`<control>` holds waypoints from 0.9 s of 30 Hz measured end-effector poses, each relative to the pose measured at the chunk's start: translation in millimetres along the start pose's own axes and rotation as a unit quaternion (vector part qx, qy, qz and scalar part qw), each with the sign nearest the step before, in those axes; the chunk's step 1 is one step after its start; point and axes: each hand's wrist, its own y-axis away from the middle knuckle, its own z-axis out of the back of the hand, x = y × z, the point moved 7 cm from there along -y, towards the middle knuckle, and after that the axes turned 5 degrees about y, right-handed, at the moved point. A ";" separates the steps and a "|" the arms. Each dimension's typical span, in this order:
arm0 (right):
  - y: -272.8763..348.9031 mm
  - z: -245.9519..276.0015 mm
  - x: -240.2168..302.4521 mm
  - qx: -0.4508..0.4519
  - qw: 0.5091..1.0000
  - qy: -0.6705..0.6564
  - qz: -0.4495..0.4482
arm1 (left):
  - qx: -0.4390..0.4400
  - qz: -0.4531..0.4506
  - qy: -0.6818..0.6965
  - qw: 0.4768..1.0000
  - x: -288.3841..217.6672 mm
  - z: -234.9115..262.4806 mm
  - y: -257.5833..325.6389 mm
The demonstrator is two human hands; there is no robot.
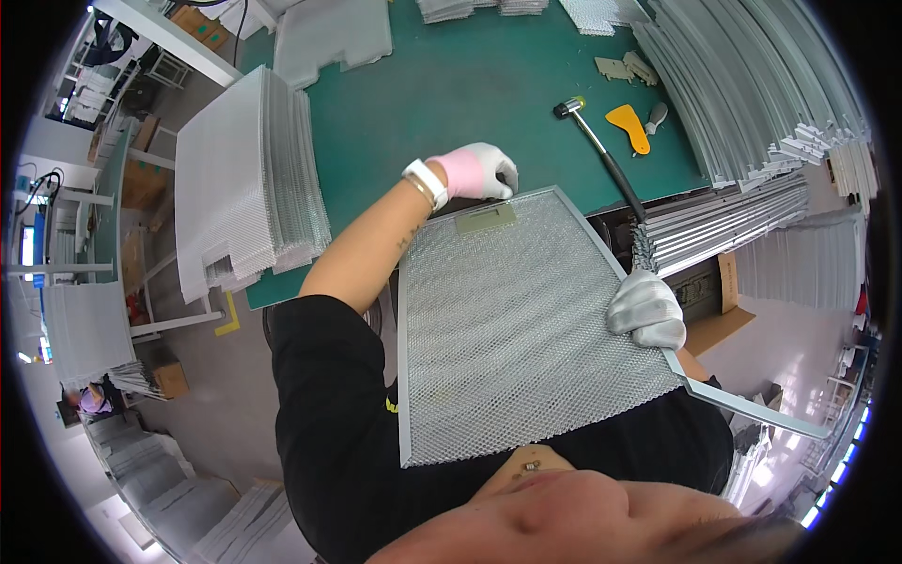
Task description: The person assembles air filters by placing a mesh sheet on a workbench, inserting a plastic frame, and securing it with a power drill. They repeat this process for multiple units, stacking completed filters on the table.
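A silvery metal mesh filter panel (526, 329) with a pale metal frame leans between the bench and my chest. My left hand (481, 172), in a white and pink glove, has its fingers curled at the far edge of the frame, beside a small greenish plate (486, 218). Some of its fingertips are hidden. White-gloved too, my right hand (646, 310) is closed round the right side of the frame. Below that hand a frame strip (756, 412) juts out to the right, away from the mesh. The mesh lies bare along its near edge.
On the green bench (423, 85) lie a mallet (606, 160), a yellow scraper (628, 129) and a small grey-handled tool (656, 117). Stacked mesh sheets (235, 179) stand at left. Piled frame strips (752, 85) fill the right, above an open cardboard box (719, 320).
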 end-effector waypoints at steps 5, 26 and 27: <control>-2.2 -2.5 2.1 -0.011 0.998 0.037 -0.041 | 0.136 0.088 0.078 0.984 5.9 -0.5 -17.9; 96.1 139.1 -204.2 0.275 0.604 0.617 -0.423 | 0.089 -0.318 0.076 0.941 -163.2 -23.8 143.3; 101.1 141.1 -215.2 0.317 0.558 0.603 -0.473 | 0.095 -0.334 0.125 0.929 -147.1 -22.2 160.2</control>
